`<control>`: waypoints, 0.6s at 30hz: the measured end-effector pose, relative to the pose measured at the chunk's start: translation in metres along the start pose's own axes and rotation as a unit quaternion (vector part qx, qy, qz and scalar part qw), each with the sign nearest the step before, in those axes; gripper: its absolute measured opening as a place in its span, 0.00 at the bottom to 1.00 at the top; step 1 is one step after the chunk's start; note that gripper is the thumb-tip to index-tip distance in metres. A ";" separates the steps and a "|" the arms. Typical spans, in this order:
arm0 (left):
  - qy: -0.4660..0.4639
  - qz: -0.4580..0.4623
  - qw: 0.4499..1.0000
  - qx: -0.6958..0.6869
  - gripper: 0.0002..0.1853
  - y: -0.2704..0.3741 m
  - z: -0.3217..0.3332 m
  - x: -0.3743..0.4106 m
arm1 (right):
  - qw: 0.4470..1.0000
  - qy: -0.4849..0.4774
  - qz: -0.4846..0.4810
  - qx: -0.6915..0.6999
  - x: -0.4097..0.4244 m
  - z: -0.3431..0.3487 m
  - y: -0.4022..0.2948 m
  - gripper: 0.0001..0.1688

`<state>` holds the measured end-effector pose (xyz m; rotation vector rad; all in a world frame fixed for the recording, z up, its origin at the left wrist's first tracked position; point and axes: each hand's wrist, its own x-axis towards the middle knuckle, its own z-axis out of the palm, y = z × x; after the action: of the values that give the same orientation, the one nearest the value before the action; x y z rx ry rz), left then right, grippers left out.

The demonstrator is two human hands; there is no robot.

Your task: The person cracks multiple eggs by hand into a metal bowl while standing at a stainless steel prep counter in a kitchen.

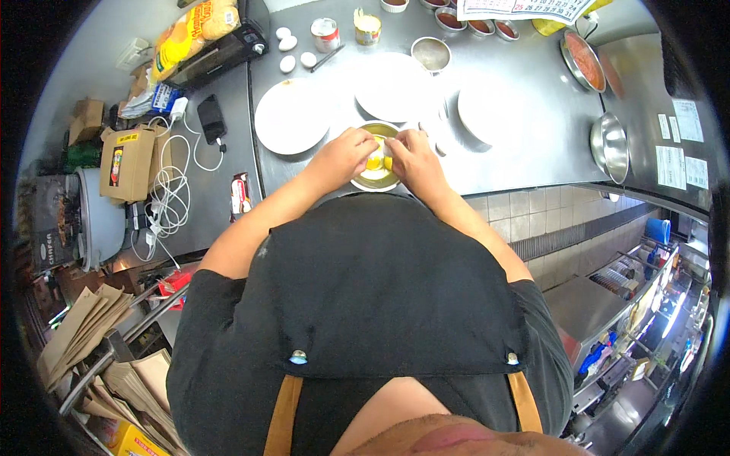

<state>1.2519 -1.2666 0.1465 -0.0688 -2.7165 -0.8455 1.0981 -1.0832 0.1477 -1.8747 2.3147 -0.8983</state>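
Observation:
A round metal bowl [377, 186] sits near the counter's front edge, with yellow egg yolks [374, 161] and clear liquid in it. Over its left rim, my left hand [344, 153] has its fingers bent inward; what its fingertips hold is hidden. My right hand [415, 158] is above the right side, pinching a whitish piece of eggshell [388, 150]. Several whole white eggs [288, 43] lie farther back on the left. White plates [292, 117] stand left of, behind and right of the bowl. Cutlery [439, 149] lies just right of my right hand.
Behind the plates stand an opened can [325, 35], a smaller can [367, 28], a dark-handled utensil [327, 58] and a small metal bowl [431, 55]. Sauce bowls [450, 20] line the back. A phone [212, 118] and white cables [171, 194] lie left; a steel bowl [610, 147] sits far right.

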 end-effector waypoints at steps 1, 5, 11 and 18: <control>-0.020 -0.013 1.000 0.014 0.24 -0.005 0.002 -0.002 | 1.000 -0.016 0.008 0.004 -0.004 0.008 0.006 0.20; -0.016 -0.021 0.999 0.033 0.25 -0.005 -0.003 -0.005 | 0.999 -0.029 0.030 0.027 -0.008 0.002 0.004 0.21; 0.019 0.007 0.999 0.027 0.26 0.015 -0.017 -0.001 | 0.996 0.022 0.028 0.087 -0.012 -0.002 0.001 0.22; 0.044 0.011 0.998 0.031 0.31 0.033 -0.025 0.001 | 0.997 0.052 -0.011 0.064 -0.018 -0.021 -0.009 0.24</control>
<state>1.2617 -1.2534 0.1851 -0.0459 -2.6527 -0.7400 1.1034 -1.0595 0.1637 -1.8476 2.2352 -1.1448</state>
